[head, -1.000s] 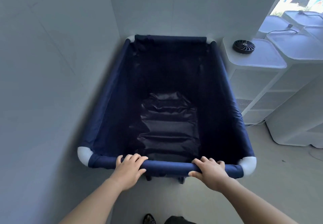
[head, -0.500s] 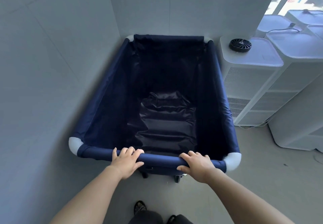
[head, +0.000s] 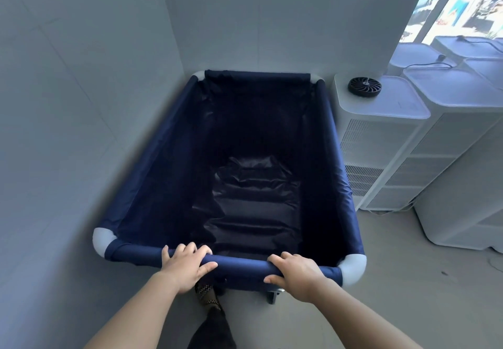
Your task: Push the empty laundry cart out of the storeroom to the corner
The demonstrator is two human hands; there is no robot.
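Note:
The laundry cart (head: 152,169) is a navy fabric bin on a frame with white corner joints, and nothing lies inside it. Its far end sits in the corner where two white walls meet; its left side runs close along the left wall. My left hand (head: 185,265) grips the padded near rail left of centre. My right hand (head: 295,272) grips the same rail right of centre. A caster (head: 273,295) shows under the near edge.
White tall appliance units (head: 381,158) stand directly to the right of the cart, one with a small black fan (head: 364,87) on top. More units (head: 462,185) extend right toward a bright window (head: 462,2). My foot (head: 208,294) is just behind the cart on grey floor.
The cart has stayed in the corner while my view pulled back and rose slightly. My hands slid a little along the rail, and one foot has stepped forward under the near rail.

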